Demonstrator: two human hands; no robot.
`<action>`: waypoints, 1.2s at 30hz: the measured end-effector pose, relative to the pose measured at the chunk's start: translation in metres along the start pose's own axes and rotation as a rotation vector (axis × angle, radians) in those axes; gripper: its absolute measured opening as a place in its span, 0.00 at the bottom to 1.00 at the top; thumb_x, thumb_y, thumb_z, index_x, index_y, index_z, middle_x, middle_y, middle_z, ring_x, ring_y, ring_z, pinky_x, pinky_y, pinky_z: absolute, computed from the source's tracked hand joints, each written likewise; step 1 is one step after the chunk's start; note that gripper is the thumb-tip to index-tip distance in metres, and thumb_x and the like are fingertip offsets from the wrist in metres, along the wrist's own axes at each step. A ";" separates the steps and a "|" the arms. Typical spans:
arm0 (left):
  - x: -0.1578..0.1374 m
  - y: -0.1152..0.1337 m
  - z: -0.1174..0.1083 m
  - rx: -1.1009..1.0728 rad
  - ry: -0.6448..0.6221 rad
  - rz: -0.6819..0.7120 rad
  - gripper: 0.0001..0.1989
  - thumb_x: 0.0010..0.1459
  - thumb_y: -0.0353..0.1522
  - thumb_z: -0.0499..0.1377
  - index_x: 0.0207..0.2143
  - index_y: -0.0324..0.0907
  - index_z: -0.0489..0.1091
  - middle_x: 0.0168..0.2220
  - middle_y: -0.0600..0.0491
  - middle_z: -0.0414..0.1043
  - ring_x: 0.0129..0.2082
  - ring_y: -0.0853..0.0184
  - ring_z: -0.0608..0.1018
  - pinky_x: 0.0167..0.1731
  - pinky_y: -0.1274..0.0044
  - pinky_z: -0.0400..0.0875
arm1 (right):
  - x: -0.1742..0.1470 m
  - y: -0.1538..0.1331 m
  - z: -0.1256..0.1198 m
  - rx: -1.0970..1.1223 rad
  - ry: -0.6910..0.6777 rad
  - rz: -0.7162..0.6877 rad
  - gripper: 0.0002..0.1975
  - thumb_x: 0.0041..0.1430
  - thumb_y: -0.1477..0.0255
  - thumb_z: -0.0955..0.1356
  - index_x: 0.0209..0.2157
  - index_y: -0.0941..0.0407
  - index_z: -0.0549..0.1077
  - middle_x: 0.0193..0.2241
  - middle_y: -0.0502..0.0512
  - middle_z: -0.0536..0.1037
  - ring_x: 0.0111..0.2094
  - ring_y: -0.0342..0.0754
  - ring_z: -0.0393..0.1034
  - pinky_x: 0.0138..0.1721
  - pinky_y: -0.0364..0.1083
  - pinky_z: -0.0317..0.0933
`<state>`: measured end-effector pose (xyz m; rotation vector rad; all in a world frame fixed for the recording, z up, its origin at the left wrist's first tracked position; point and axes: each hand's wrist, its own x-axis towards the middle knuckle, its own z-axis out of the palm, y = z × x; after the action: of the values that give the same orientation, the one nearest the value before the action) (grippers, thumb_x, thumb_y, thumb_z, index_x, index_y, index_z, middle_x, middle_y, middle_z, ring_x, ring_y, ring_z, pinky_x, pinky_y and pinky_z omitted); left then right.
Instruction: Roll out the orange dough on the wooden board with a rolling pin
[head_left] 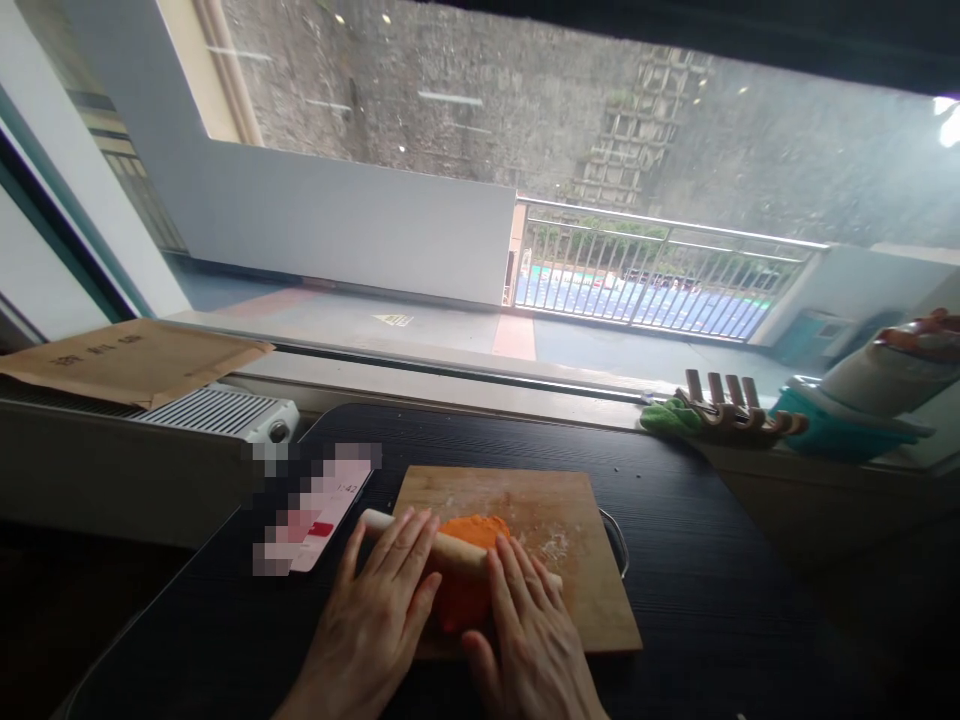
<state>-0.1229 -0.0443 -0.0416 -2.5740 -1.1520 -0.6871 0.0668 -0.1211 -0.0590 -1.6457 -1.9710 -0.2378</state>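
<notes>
Found left hand (382,590) and right hand (531,612) laid flat and outstretched over a pale rolling pin (460,553). Noted orange dough (461,600) partly under it, on a wooden board (592,610) upon the dark tabletop (697,580).

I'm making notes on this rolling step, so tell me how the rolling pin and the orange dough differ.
The rolling pin is pale, while the dough is bright orange. The rolling pin is long and narrow; the dough is a broader, flattened patch. The rolling pin lies across the dough, under the left hand and right hand, while the dough lies on the board. Both are partly hidden from view.
</notes>
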 end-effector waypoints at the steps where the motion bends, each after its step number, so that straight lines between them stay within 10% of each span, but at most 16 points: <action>1: -0.005 0.000 -0.001 0.007 0.004 0.012 0.26 0.64 0.37 0.48 0.64 0.43 0.56 0.61 0.49 0.63 0.61 0.60 0.67 0.65 0.61 0.41 | -0.005 -0.002 -0.001 0.008 0.007 -0.022 0.30 0.64 0.58 0.62 0.62 0.60 0.61 0.63 0.61 0.61 0.64 0.55 0.52 0.60 0.54 0.55; 9: 0.049 -0.002 0.013 -0.031 -0.116 -0.140 0.24 0.66 0.37 0.44 0.57 0.37 0.66 0.57 0.42 0.69 0.60 0.52 0.67 0.60 0.51 0.52 | 0.072 0.017 0.003 -0.001 -0.243 0.216 0.26 0.67 0.62 0.58 0.58 0.66 0.65 0.60 0.68 0.64 0.63 0.57 0.55 0.61 0.55 0.53; 17: -0.006 -0.003 -0.023 -0.119 0.036 0.007 0.24 0.64 0.36 0.50 0.62 0.45 0.58 0.60 0.50 0.67 0.59 0.61 0.68 0.61 0.64 0.54 | -0.007 -0.006 0.003 0.025 0.044 -0.083 0.25 0.62 0.73 0.61 0.61 0.60 0.60 0.61 0.61 0.64 0.62 0.53 0.56 0.58 0.52 0.57; 22: 0.003 -0.002 -0.051 -0.338 0.211 -0.235 0.13 0.65 0.36 0.49 0.47 0.46 0.69 0.46 0.52 0.76 0.50 0.63 0.75 0.51 0.71 0.67 | 0.015 0.000 -0.013 0.147 -0.145 0.048 0.25 0.58 0.82 0.59 0.56 0.56 0.66 0.49 0.56 0.75 0.48 0.51 0.67 0.49 0.48 0.63; 36: 0.071 0.024 -0.021 -0.176 -0.493 -0.360 0.14 0.54 0.36 0.55 0.41 0.40 0.72 0.44 0.44 0.75 0.46 0.54 0.76 0.47 0.62 0.65 | 0.012 0.080 -0.033 -0.111 -0.142 0.294 0.21 0.62 0.81 0.58 0.54 0.58 0.67 0.44 0.58 0.74 0.43 0.52 0.66 0.45 0.48 0.60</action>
<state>-0.0705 -0.0233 0.0118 -2.8008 -1.8102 -0.2187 0.1517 -0.1082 -0.0426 -2.0480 -1.8117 -0.1220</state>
